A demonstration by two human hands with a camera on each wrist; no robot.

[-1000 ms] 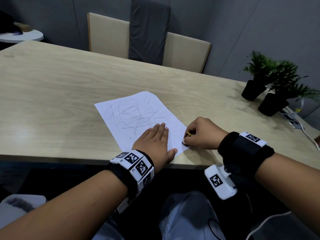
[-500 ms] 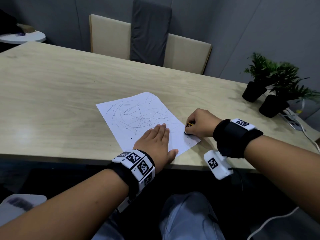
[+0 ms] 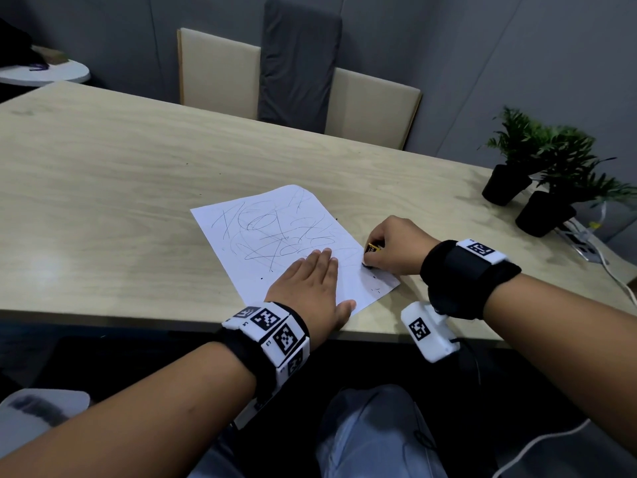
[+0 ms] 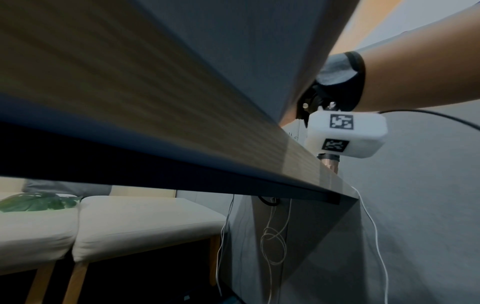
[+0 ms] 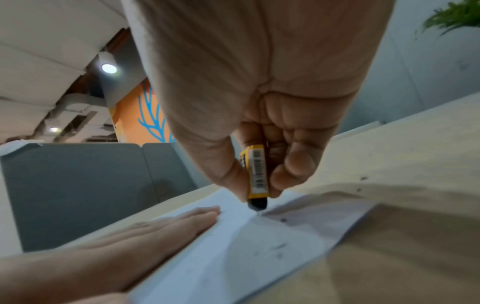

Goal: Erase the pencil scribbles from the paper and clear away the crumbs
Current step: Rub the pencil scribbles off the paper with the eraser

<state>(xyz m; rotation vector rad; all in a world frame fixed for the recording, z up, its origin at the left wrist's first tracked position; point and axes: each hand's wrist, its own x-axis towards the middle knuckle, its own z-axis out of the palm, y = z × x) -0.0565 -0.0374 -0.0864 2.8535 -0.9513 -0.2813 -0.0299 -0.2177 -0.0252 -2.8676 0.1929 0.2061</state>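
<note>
1. My left hand (image 3: 310, 284) lay flat, fingers straight, pinning the scribbled paper (image 3: 275, 236) near the table's (image 3: 120, 184) front edge.
2. My right hand (image 3: 396, 246) pinched a yellow-sleeved eraser (image 5: 257, 174), tip down on the paper's right edge.

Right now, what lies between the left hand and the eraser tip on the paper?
Only bare white paper, already rubbed clean, separates the left hand from the eraser; head and right wrist views both show it.

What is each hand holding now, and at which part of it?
The right hand pinches the eraser by its yellow sleeve, dark tip on the paper. The left hand holds nothing; it presses flat on the paper.
</note>
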